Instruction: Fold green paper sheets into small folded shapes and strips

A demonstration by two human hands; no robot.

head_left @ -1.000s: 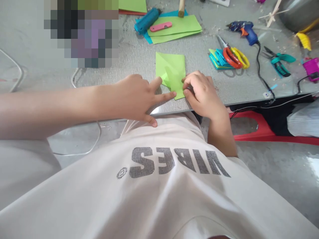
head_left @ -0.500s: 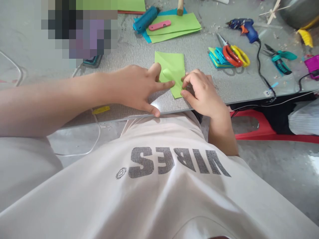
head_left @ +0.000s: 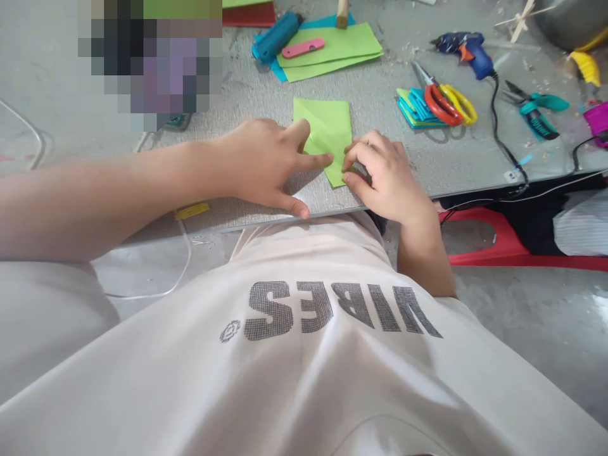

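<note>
A folded piece of light green paper (head_left: 332,120) lies on the grey table near its front edge. My left hand (head_left: 270,161) reaches over it from the left. Its index finger is stretched out and presses on the paper, the thumb is spread apart near the table edge, and the other fingers are partly hidden. At the paper's right edge, my right hand (head_left: 382,168) has its fingers and thumb curled in, pinching the lower right side. The fingertips partly cover that edge.
Beyond the paper lie more green sheets (head_left: 351,47), a pink cutter (head_left: 303,47) and a blue roll-shaped object (head_left: 277,38). To the right are scissors (head_left: 449,104) on folded papers, a blue glue gun (head_left: 468,52) with a black cord, and pliers (head_left: 536,111).
My left thumb has shifted slightly to the right. The small raised curl in the paper by my left fingers shows less now. My right hand has barely moved.
</note>
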